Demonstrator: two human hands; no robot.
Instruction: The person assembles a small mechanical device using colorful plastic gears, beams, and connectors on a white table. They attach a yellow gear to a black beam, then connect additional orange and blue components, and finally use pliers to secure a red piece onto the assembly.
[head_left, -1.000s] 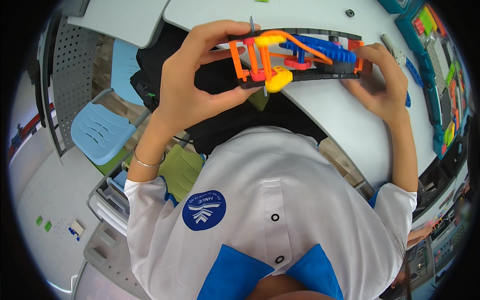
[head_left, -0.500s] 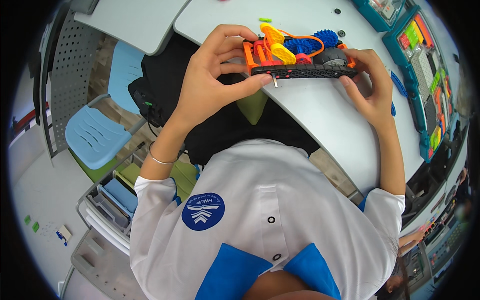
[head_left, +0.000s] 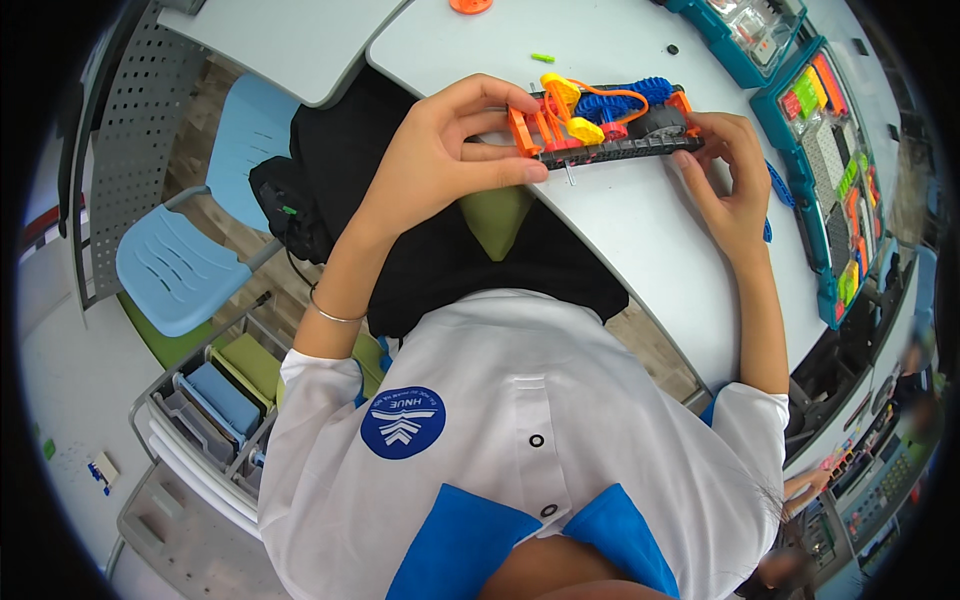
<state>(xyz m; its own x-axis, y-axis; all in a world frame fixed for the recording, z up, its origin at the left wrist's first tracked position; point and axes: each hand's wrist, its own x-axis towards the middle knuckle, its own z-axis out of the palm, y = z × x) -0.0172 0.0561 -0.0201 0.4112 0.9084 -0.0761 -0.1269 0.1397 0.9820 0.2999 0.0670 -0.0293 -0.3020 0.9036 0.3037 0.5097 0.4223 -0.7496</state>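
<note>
A toy model built from plastic construction parts [head_left: 620,151] is held level between my two hands over the white table. It has black side beams, orange end pieces, yellow rounded arms [head_left: 585,131], blue toothed pieces [head_left: 654,90], an orange band [head_left: 628,93] and a dark grey wheel [head_left: 660,123]. A thin metal rod [head_left: 571,176] sticks out from its near side. My left hand [head_left: 440,140] is closed on the left end, thumb along the near beam. Gripping the opposite end, my right hand [head_left: 730,185] has its thumb at the near corner; some of its fingertips are hidden behind the model.
Teal cases [head_left: 828,290] of colourful parts stand along the table's right side. On the white table [head_left: 670,245] lie a small green piece [head_left: 542,57], a black ring [head_left: 672,49], an orange disc [head_left: 470,5] and blue pieces [head_left: 780,187]. Light-blue chairs [head_left: 180,270] stand at left.
The model has tipped, so its top now shows less upright, and both hands have shifted slightly lower in view with it. The whole view has moved a little; both hands keep their hold.
</note>
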